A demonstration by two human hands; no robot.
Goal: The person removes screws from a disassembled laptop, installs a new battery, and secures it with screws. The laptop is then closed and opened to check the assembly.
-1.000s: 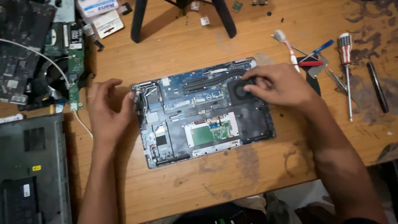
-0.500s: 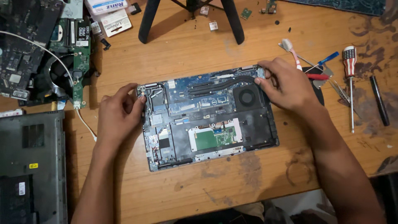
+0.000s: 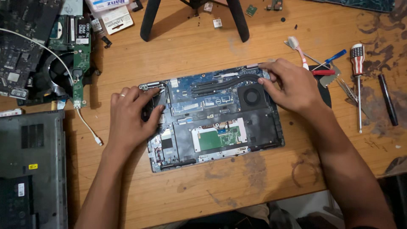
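An opened laptop base (image 3: 212, 123) lies on the wooden table, its blue board, black fan (image 3: 252, 96), heat pipes and green card exposed. My left hand (image 3: 131, 114) rests on its left edge, fingers curled over the far left corner by the hinge. My right hand (image 3: 292, 85) grips the far right corner, fingertips pinching the edge beside the fan. Neither hand holds a tool.
A grey laptop shell (image 3: 32, 169) sits at the left edge. Circuit boards and a fan with a white cable (image 3: 63, 63) lie far left. Screwdrivers (image 3: 358, 80), a toothbrush (image 3: 299, 51) and a pen (image 3: 388, 104) lie to the right. Black tripod legs (image 3: 190, 17) stand at the back.
My right hand moved off the fan up to the far right corner. My left hand shifted from beside the base onto its far left corner.
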